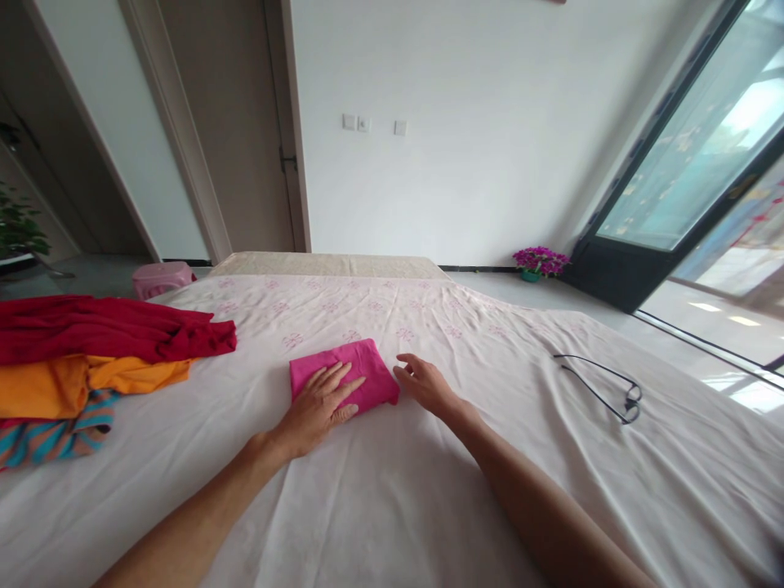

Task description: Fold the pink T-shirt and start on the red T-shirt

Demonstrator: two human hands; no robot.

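Observation:
A bright pink cloth [375,369], folded into a compact rectangle, lies on the pale flowered sheet [361,498]. My left hand [322,404] rests flat on its near left part with the fingers spread. Just beyond the cloth's right edge is my right hand [424,382], its fingers loosely bent and apart, holding nothing. It is very near the cloth's right corner; whether it touches cannot be told. What kind of garment the pink cloth is does not show in its folded state.
To the left lie a dark red garment [110,331], an orange one [91,385] and a striped one [67,433], loosely heaped. Eyeglasses [630,398] with open temples lie at the right. Beyond the sheet are a pink stool [162,278] and a purple flower pot [539,263].

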